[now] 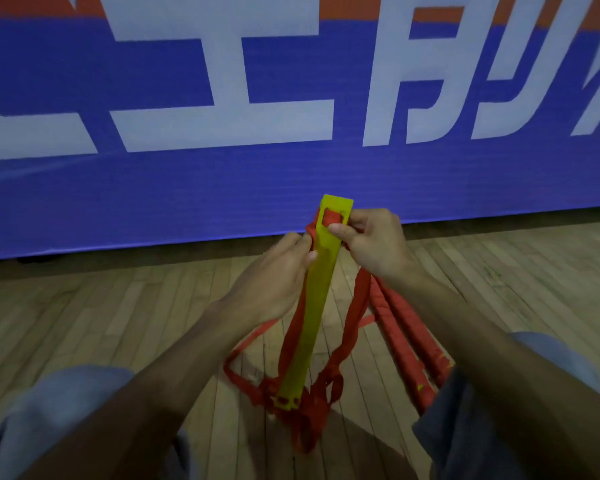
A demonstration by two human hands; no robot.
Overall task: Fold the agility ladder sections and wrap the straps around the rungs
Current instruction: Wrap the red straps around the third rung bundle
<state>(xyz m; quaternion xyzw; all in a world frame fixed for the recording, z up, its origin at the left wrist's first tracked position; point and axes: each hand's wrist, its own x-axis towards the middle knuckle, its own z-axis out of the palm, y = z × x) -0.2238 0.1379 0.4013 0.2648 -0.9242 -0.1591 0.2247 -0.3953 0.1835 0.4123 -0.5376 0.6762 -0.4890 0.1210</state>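
A flat yellow ladder rung (pixel 312 306) stands nearly upright in the middle of the view, held above the floor. Red straps (pixel 352 317) run through the slots at its top and bottom ends and hang in loops on both sides. My left hand (pixel 274 275) grips the rung's left edge together with the red strap just below the top. Fingers of my right hand (pixel 374 240) pinch the rung's top end at the slot where the red strap passes through. More red strap is bunched on the floor under the rung's lower end.
A bundle of red padded rods (pixel 406 337) lies on the wooden floor (pixel 118 306) to the right, reaching under my right arm. A blue banner with large white characters (pixel 222 185) stands across the back. My knees in blue-grey fabric fill both lower corners.
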